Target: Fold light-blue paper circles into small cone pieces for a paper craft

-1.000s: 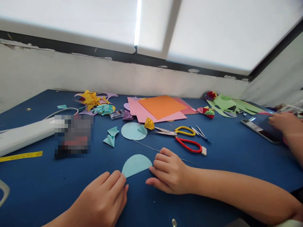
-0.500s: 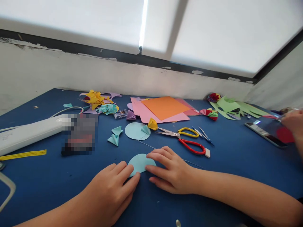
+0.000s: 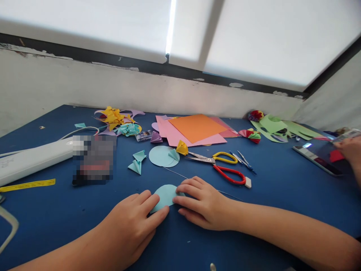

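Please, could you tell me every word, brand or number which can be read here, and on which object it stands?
No text is clear enough to quote.
Yellow strip: small dark print, too small to read.
White bar-shaped device: faint marks near its left end, unreadable.
Dark item: pixelated, nothing readable.

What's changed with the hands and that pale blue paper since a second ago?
The left hand has moved from the left corner of the pale blue paper further in along its straight edge. The right hand has gone inward over the paper's right part. The scissors and orange sheet stayed put.
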{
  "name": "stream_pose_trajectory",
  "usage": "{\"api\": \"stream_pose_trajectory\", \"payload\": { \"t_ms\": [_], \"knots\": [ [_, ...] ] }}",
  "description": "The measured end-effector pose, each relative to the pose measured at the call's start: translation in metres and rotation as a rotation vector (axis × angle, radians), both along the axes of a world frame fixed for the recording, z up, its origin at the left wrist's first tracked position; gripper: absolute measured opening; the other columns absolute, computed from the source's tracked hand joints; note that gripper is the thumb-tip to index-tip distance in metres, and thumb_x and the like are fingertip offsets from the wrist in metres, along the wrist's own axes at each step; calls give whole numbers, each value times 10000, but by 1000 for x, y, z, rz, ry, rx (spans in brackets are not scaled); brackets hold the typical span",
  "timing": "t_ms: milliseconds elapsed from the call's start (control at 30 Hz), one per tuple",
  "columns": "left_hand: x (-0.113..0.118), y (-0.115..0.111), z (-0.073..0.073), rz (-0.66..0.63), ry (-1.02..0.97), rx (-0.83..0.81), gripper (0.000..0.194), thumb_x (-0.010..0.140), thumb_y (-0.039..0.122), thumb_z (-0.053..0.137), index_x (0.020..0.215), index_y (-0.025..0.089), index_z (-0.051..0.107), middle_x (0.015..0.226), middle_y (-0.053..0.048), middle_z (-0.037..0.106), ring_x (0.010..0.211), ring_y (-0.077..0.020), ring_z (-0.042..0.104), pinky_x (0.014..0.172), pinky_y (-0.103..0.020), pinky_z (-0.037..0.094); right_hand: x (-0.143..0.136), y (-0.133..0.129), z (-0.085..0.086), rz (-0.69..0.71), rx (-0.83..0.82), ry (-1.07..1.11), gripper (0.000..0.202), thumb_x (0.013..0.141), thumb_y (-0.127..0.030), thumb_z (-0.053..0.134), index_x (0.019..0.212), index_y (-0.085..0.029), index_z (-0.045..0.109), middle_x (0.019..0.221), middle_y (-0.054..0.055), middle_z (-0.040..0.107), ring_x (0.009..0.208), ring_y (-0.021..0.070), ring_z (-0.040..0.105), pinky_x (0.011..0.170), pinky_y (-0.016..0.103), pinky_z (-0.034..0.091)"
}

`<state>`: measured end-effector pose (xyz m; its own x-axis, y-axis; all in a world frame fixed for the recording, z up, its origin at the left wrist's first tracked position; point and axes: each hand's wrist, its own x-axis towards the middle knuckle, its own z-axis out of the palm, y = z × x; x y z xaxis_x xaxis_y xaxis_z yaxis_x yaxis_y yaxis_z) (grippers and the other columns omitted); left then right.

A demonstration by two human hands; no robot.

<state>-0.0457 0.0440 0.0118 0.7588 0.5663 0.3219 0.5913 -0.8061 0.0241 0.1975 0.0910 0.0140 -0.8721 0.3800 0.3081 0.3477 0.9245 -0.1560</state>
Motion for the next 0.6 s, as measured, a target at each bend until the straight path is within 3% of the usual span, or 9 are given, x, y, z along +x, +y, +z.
{"api": "stream_pose_trajectory", "payload": {
  "t_ms": [133, 200, 400, 600],
  "knots": [
    [1, -2, 3, 85, -47, -12, 466, 860, 87, 333, 1320, 149, 381, 1025, -96, 631, 888, -216, 582, 819, -346, 483, 1, 0, -1, -52, -105, 114, 422, 888, -313, 483, 1246, -115, 379, 1021, 122, 582, 927, 197, 529, 801, 358, 441],
    [2, -2, 3, 114, -82, -48, 495, 858, 83, 327, 1350, 140, 331, 1022, -90, 631, 874, -201, 583, 843, -330, 473, 1, 0, -1, -38, -79, 94, 401, 893, -301, 475, 1248, -134, 390, 1026, 118, 580, 930, 197, 528, 803, 357, 437],
    [0, 2, 1, 18, -2, -58, 369, 840, 51, 313, 1080, 192, 555, 911, -91, 588, 726, -212, 542, 618, -334, 472, 0, 0, 0, 1, 71, -9, 214, 901, -218, 446, 1090, -179, 539, 1037, 101, 576, 941, 191, 511, 792, 345, 410],
    [0, -1, 1, 45, -6, -33, 370, 870, 71, 336, 1211, 131, 466, 1044, -105, 608, 900, -232, 565, 796, -366, 490, 1, 0, -1, -32, -61, 43, 365, 899, -271, 457, 1237, -142, 413, 1060, 110, 581, 959, 193, 515, 819, 357, 419]
  ]
}}
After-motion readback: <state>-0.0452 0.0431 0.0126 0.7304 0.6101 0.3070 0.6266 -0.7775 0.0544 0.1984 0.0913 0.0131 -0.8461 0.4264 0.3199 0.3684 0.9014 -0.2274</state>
